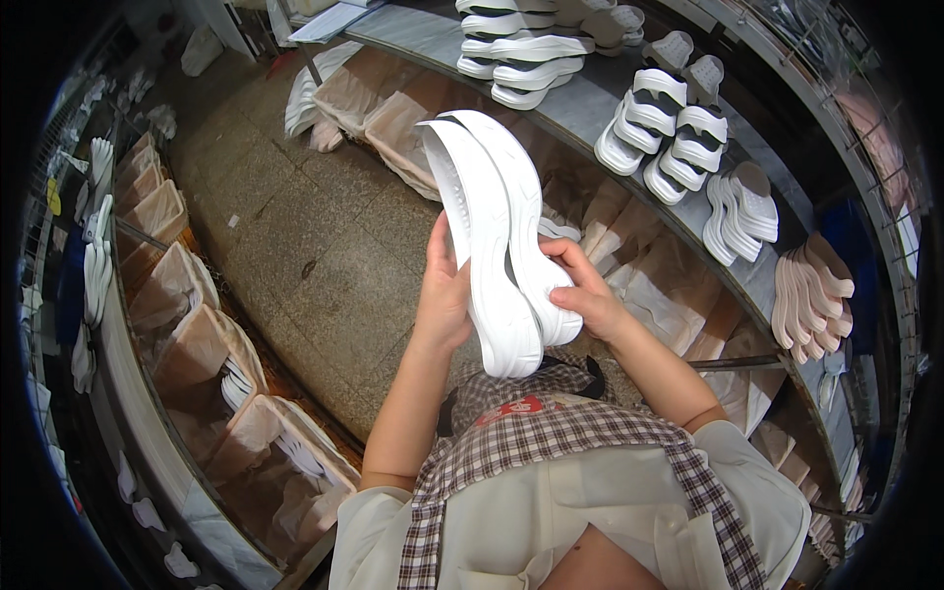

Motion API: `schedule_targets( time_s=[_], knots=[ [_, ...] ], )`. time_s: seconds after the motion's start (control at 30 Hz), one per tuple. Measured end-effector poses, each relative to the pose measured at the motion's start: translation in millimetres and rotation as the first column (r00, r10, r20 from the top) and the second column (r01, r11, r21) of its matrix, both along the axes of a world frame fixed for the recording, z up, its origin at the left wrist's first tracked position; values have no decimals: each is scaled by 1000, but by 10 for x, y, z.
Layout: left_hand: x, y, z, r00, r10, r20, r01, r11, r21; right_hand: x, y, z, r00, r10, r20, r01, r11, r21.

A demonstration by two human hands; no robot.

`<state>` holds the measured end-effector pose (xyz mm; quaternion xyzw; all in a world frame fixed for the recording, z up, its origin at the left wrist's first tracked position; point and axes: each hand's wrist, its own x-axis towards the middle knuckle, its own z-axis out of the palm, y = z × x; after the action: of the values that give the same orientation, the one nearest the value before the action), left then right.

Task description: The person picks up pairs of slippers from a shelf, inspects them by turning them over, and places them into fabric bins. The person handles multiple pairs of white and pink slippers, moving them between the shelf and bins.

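In front of my body I hold a pair of white shoe soles, side by side with their toe ends pointing away from me. My left hand (447,295) is closed on the outer edge of the left shoe sole (470,206), its fingers partly hidden behind it. On the other side, my right hand (585,293) grips the right shoe sole (519,187) near its heel, with the thumb pressed on the white side wall. The two soles touch along much of their length.
To the right, a long grey shelf (580,108) carries stacked white soles (639,123) and pinkish soles (811,300). Below it and along the left stand lined bins (202,339), some with white pieces inside. A conveyor-like bench (167,462) curves along the left. Speckled floor (324,236) lies between.
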<state>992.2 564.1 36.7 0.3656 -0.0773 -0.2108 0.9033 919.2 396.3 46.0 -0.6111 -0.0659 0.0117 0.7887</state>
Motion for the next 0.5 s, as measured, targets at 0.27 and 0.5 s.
schedule_targets(
  time_s=[0.27, 0.5],
  knots=[
    [50, -13, -206, 979, -68, -190, 45, 991, -123, -7, 133, 204, 985, -146, 88, 142, 989, 49],
    [36, 156, -195, 943, -331, -48, 171, 602, -780, -62, -79, 337, 985, -7, -174, 127, 710, 693]
  ],
)
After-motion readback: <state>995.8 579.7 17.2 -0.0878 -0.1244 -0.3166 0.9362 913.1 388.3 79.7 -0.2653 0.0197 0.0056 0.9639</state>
